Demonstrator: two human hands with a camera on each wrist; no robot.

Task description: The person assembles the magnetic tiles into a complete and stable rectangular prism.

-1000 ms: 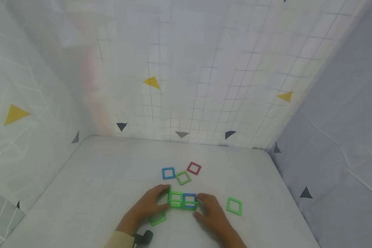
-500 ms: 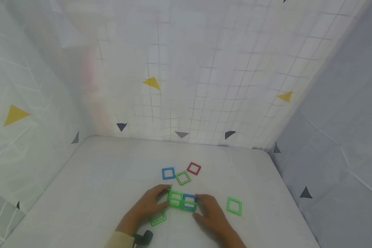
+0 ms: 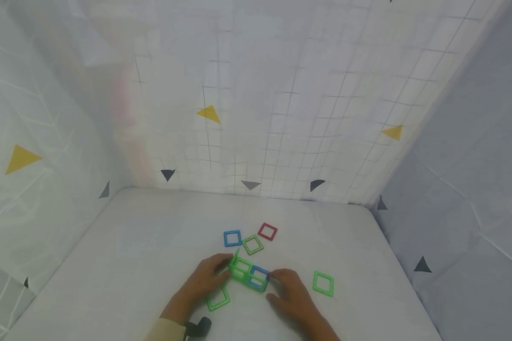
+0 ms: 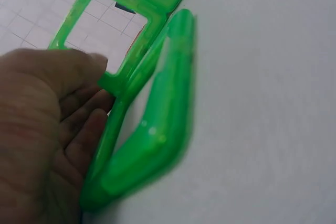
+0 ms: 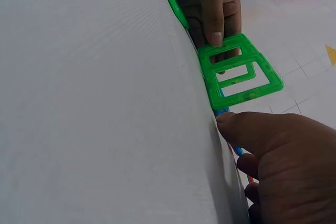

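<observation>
Green-blue tile cluster (image 3: 248, 273) pinched by left hand (image 3: 205, 280) and right hand (image 3: 288, 296); left wrist hides blue

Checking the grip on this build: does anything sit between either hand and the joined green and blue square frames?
Nothing visible: the left hand and right hand both touch the joined frames directly.

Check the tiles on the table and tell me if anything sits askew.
The joined green and blue tile cluster sits skewed between the left hand and right hand, one green tile tipped up on edge. The loose tiles lie flat.
</observation>
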